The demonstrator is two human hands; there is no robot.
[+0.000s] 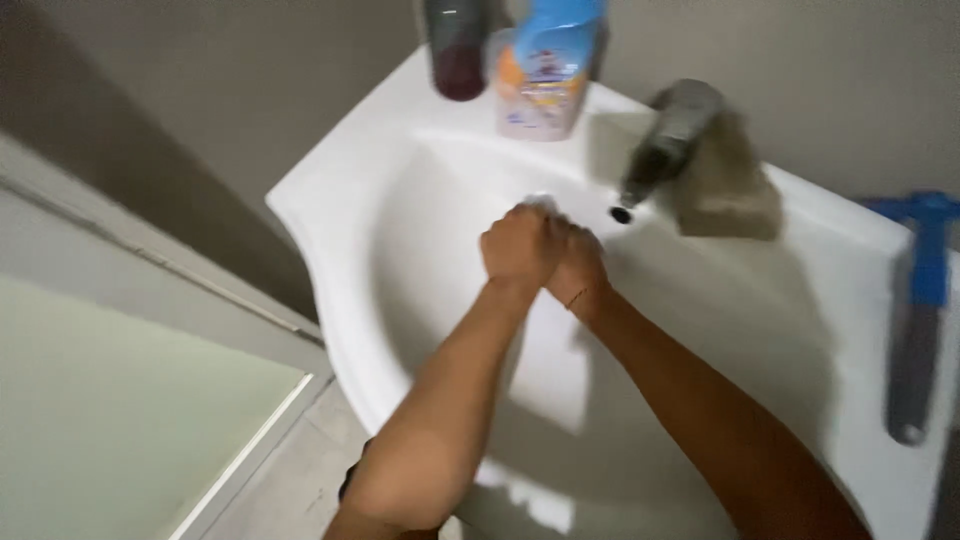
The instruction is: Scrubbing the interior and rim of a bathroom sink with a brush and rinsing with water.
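Note:
Both my hands are pressed together over the bowl of a white washbasin [330,190], just below the grey tap [668,135]. My left hand [517,245] is curled against my right hand [578,262], knuckles up. A small white bit [541,203], maybe foam or soap, shows at the fingertips; what it is cannot be told. A thin band circles my right wrist.
On the basin's back rim stand a dark bottle [458,45] and a blue-and-orange bottle [548,70]. A blue-and-grey handled tool [920,310] lies on the right rim. A pale door or panel [120,420] and tiled floor are at lower left.

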